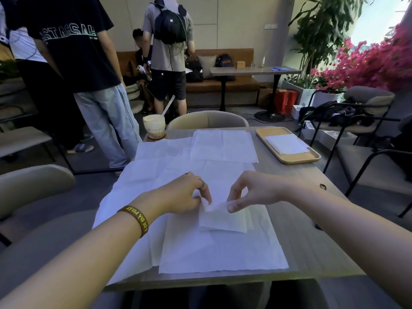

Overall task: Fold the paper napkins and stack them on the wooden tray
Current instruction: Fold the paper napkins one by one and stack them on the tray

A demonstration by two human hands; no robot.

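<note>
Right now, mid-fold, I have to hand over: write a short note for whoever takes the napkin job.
Left hand: pinches the half-folded napkin at its left corner.
Right hand: pinches that napkin's lifted edge.
Done: at least one folded napkin lies on the wooden tray, far right.
To do: finish this fold, stack it on the tray, then fold the open napkins spread over the table.

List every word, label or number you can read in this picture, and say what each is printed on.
"ADI DA PHAT": yellow letters on the brown wristband at the left wrist; any accent marks are unclear.
Pale stylised lettering on the black T-shirt: not surely readable; the small line beneath is too small.
White tag on the black backpack: too small to read.
</note>
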